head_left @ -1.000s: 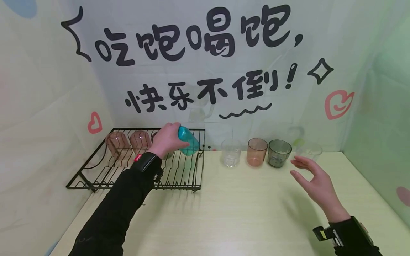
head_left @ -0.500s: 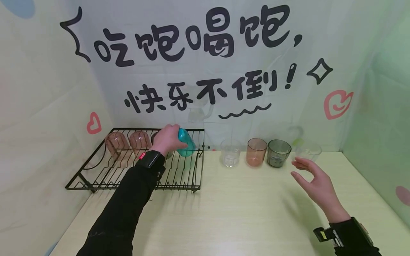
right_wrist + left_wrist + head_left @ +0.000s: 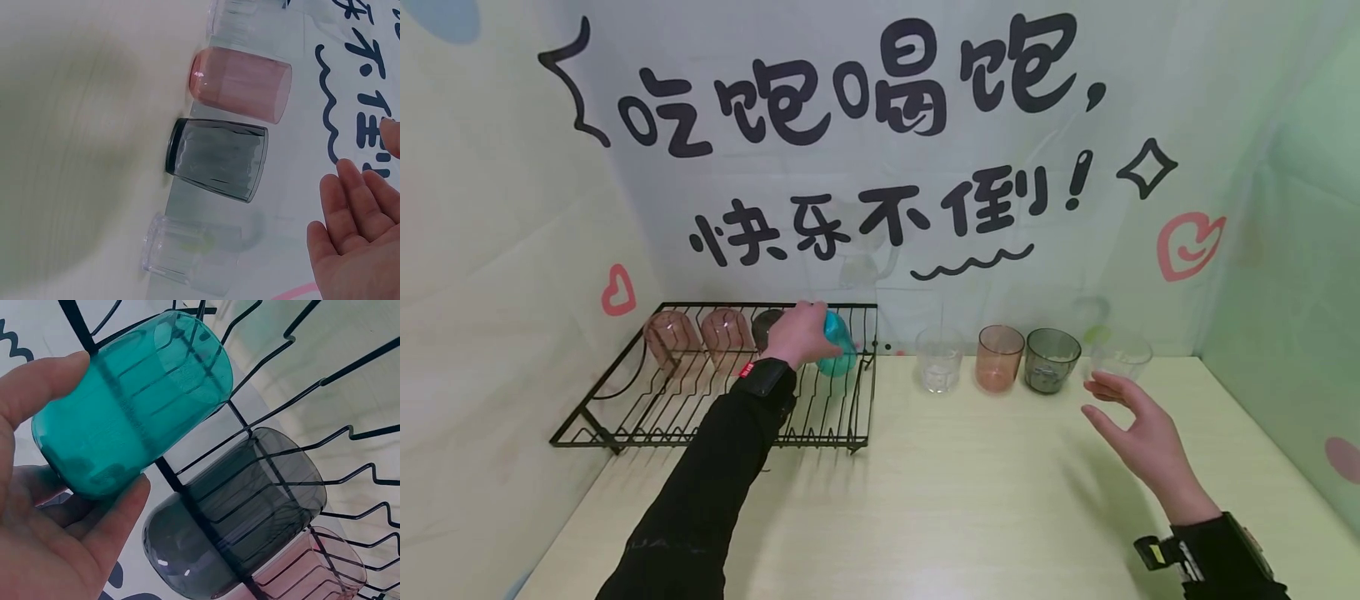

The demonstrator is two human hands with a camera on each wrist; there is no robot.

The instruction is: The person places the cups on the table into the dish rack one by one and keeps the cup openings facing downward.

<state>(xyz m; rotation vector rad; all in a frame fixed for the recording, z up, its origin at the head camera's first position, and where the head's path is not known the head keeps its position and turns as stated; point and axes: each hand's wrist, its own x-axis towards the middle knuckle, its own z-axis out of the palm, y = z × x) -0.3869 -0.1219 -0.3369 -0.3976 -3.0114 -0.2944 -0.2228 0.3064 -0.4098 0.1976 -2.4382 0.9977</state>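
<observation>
The pale table (image 3: pixel 970 500) holds a black rack (image 3: pixel 827 440). There, the left hand (image 3: pixel 799 335) grips a blue-green cup (image 3: pixel 137 403); the right hand (image 3: pixel 1144 429) has loosely bent fingers.

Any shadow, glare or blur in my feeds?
Head: soft shadow on the table beside the right hand; left wrist: teal cup sharp, small glints on the grey cup; right wrist: broad shadow across the table, lower clear cup faint against the backdrop.

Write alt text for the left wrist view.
A left hand grips a translucent teal cup at a black wire rack. Beside it on the rack are a dark grey cup and then a pink cup, partly cut off.
</observation>
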